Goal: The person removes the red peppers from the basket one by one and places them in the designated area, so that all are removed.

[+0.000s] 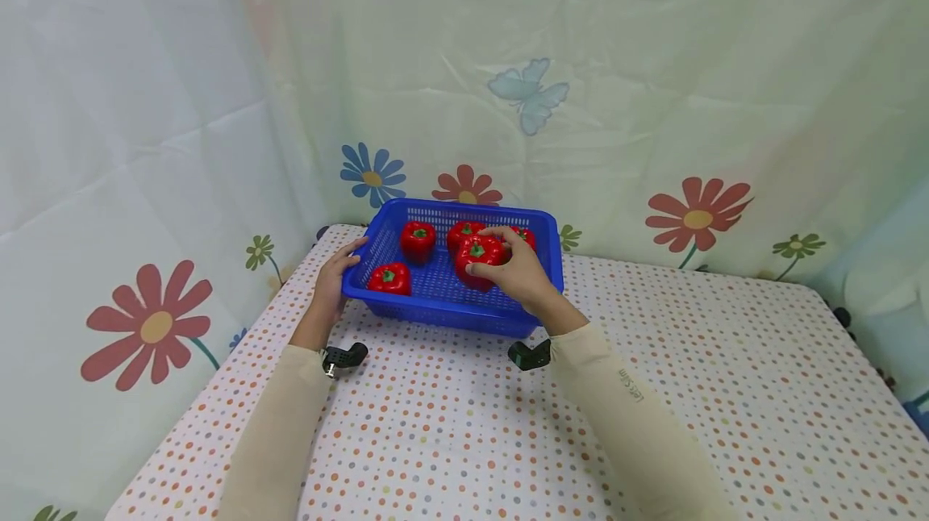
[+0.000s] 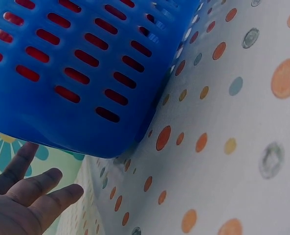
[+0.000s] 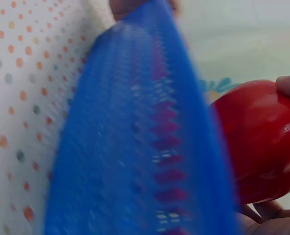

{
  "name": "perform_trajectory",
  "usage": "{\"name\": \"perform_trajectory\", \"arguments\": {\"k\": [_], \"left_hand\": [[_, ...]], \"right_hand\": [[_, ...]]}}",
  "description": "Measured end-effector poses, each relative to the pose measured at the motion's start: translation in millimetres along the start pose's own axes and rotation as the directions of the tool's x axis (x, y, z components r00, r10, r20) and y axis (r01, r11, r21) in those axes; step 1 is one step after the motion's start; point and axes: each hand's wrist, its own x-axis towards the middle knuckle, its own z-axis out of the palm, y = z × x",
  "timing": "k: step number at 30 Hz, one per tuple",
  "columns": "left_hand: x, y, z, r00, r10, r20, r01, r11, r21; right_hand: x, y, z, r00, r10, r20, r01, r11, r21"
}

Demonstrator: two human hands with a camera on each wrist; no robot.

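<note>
In the head view my right hand (image 1: 518, 267) grips a red bell pepper (image 1: 473, 273) between thumb and fingers, over the right half of a blue plastic basket (image 1: 450, 313). The same bell pepper (image 3: 262, 142) shows large beside the basket wall (image 3: 120, 142) in the right wrist view. My left hand (image 1: 335, 279) is at the basket's left rim, fingers fairly straight and touching it. In the left wrist view the left hand (image 2: 32, 200) extends its fingers beside the basket corner; its thumb is hidden. More red bell peppers (image 1: 418, 242) sit inside the basket, one partly behind my right hand.
The basket stands on a table with a dotted cloth (image 1: 428, 440), near its back left corner. Behind and to the left hangs a flowered curtain (image 1: 406, 45). A dark blue object (image 1: 918, 416) is at the far right edge.
</note>
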Motion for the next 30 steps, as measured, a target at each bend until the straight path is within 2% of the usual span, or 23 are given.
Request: {"name": "perform_trajectory", "arguments": {"k": [4,8,12,17,19,22,26,30], "left_hand": [[3.9,0.4,1.1,1.000,0.002,0.007,-0.002,1.000,-0.002],[4.3,0.2,-1.4,1.000,-0.006,0.010,0.005,1.000,0.012],[4.2,-1.6,-4.7,1.000,-0.018,0.007,0.018,1.000,0.019],[4.6,-2.5,-5.3,1.000,-0.006,-0.001,0.006,1.000,0.017],[5.2,-2.6,-4.9,1.000,-0.003,0.005,0.003,1.000,0.012],[5.7,-2.4,-4.1,1.000,-0.002,0.006,0.002,1.000,0.005],[5.9,-2.1,-2.4,1.000,0.003,0.009,-0.003,1.000,0.002],[5.4,-2.2,-0.6,1.000,0.003,0.010,-0.003,1.000,0.004]], "right_hand": [[-4.4,-1.4,-29.2,0.998,-0.031,-0.056,0.033,0.999,0.028],[-6.4,5.0,-58.1,0.985,-0.058,-0.163,0.068,0.996,0.053],[-3.5,19.0,-84.3,0.951,-0.020,-0.307,0.050,0.995,0.090],[5.3,46.8,-105.5,0.897,0.127,-0.424,-0.060,0.984,0.169],[8.0,60.2,-109.3,0.882,0.179,-0.437,-0.110,0.978,0.178],[11.3,80.7,-111.3,0.870,0.227,-0.438,-0.171,0.971,0.165],[15.1,104.6,-111.6,0.869,0.253,-0.426,-0.217,0.967,0.131],[16.9,118.9,-112.0,0.869,0.268,-0.417,-0.241,0.963,0.116]]}}
